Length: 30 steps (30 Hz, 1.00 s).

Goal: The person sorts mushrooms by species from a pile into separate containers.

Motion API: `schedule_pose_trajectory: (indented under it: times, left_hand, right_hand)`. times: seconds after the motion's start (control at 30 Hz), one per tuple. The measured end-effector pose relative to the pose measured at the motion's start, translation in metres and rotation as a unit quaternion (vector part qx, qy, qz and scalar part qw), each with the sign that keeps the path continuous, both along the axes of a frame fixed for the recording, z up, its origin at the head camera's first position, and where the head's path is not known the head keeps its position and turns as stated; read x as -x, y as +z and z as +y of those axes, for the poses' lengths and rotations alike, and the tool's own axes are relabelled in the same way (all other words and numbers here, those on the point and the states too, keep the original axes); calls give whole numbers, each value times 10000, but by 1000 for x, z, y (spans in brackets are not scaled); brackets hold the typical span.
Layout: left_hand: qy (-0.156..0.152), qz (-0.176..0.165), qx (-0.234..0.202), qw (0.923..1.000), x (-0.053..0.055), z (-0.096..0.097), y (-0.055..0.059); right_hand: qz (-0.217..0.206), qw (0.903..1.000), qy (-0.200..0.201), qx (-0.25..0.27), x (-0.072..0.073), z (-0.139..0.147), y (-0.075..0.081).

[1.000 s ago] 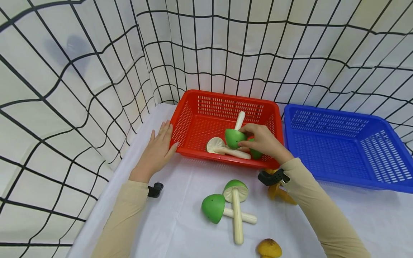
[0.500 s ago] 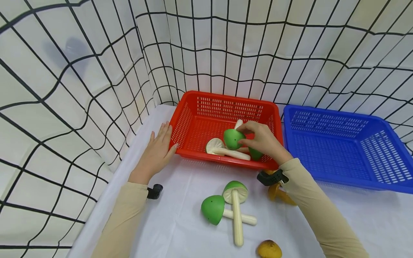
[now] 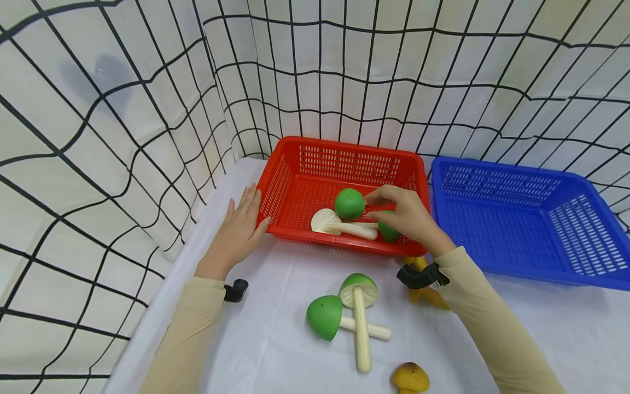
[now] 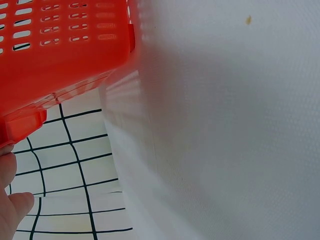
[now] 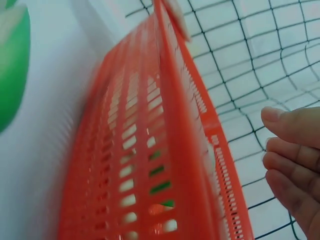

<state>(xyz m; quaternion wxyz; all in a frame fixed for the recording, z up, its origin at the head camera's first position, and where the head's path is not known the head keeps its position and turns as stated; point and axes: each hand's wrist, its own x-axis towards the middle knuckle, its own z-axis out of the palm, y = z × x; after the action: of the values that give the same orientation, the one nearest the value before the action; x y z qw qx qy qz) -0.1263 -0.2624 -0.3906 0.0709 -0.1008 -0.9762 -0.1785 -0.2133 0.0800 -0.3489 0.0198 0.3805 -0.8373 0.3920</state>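
Observation:
Inside the red basket point(image 3: 315, 185) a green-capped toy mushroom point(image 3: 350, 203) shows its round cap, its stem mostly out of sight. Just right of that cap is my right hand point(image 3: 404, 212), thumb and fingers parted with nothing between them; the right wrist view shows the same hand point(image 5: 295, 155) above the basket. Below lie a mushroom with a pale underside point(image 3: 324, 221) and another green cap point(image 3: 388, 226), partly hidden by the hand. My left hand point(image 3: 235, 236) rests its straight fingers along the basket's left rim.
On the white cloth, two green-capped mushrooms point(image 3: 325, 317) lie crossed in front of the basket. A yellow-brown mushroom point(image 3: 410, 377) is nearer, and other yellow pieces point(image 3: 428, 297) sit under the right wrist. A blue basket point(image 3: 497, 230) stands right; black netting point(image 3: 344, 82) rises behind.
The right hand has let go of the green-capped mushroom and shifted slightly right, fingers apart. That mushroom's stem has dropped behind its cap. The left hand has stayed at the rim.

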Motion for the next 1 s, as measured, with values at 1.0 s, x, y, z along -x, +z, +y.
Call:
schedule_pose_trajectory:
  times: [1.0]
  left_hand:
    - [-55,191,-305,9993,3,1,-6]
  right_hand:
    - [-533,9955,677,391,-138,49,-48]
